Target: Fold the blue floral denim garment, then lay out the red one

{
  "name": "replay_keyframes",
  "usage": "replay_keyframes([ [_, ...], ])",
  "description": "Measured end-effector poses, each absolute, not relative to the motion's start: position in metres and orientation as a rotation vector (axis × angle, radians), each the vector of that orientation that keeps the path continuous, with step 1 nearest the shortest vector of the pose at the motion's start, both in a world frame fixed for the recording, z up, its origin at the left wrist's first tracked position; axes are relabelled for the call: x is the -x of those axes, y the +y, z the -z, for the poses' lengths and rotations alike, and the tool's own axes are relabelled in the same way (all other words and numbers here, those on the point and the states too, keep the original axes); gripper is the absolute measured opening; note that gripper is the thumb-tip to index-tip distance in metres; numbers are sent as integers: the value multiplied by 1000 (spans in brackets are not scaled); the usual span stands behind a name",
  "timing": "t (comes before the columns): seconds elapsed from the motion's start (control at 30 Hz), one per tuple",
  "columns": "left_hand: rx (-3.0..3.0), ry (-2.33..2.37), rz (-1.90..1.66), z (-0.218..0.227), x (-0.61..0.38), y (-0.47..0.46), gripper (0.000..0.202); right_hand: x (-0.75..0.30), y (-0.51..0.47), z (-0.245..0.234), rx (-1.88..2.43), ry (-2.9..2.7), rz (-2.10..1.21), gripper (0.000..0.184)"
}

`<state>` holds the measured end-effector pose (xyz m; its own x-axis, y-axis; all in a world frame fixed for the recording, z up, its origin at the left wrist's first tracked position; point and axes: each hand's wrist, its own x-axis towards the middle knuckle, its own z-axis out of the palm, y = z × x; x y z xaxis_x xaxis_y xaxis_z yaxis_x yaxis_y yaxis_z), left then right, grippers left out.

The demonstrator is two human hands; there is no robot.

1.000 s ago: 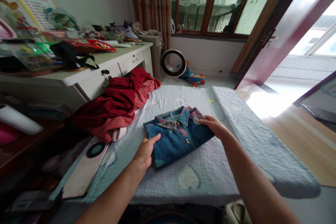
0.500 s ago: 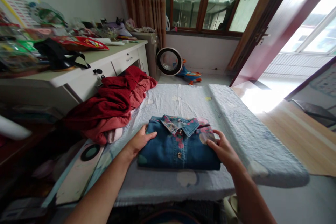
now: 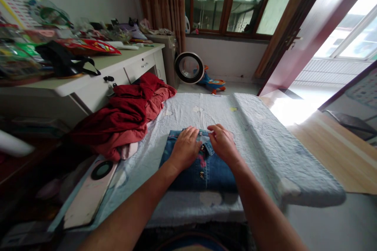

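Note:
A folded denim shirt (image 3: 203,178) with a floral placket and metal buttons lies on the cloth-covered surface (image 3: 206,106), collar at the far side. My left hand (image 3: 187,145) rests flat over the left half of the collar, fingers stretched forward. On the other side, my right hand (image 3: 222,141) touches the collar's right part, its index finger and thumb apart and the other fingers partly hidden. Both hands cover most of the collar; one collar point shows between them.
Dark red clothes (image 3: 126,106) are heaped at the left edge of the surface. Nearer lies a flat pale board (image 3: 88,200) with a dark ring. A cluttered desk (image 3: 123,66) stands to the left, and a door (image 3: 294,43) is open at the right.
Both hands have moved from the shirt's left and right sides inward and up onto its collar. The shirt stays in about the same place.

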<state>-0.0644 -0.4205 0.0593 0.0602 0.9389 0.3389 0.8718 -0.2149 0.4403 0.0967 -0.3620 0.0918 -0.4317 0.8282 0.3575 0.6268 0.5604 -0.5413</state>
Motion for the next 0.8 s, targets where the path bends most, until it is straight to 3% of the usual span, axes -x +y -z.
replay_keyframes([
  [0.3, -2170, 1936, -703, -12, 58, -414, 59, -75, -340, -22, 1243, -2076, -498, 25],
  [0.8, -2134, 1924, -735, -14, 58, -417, 58, -74, -344, -23, 1188, -2121, -599, 25],
])
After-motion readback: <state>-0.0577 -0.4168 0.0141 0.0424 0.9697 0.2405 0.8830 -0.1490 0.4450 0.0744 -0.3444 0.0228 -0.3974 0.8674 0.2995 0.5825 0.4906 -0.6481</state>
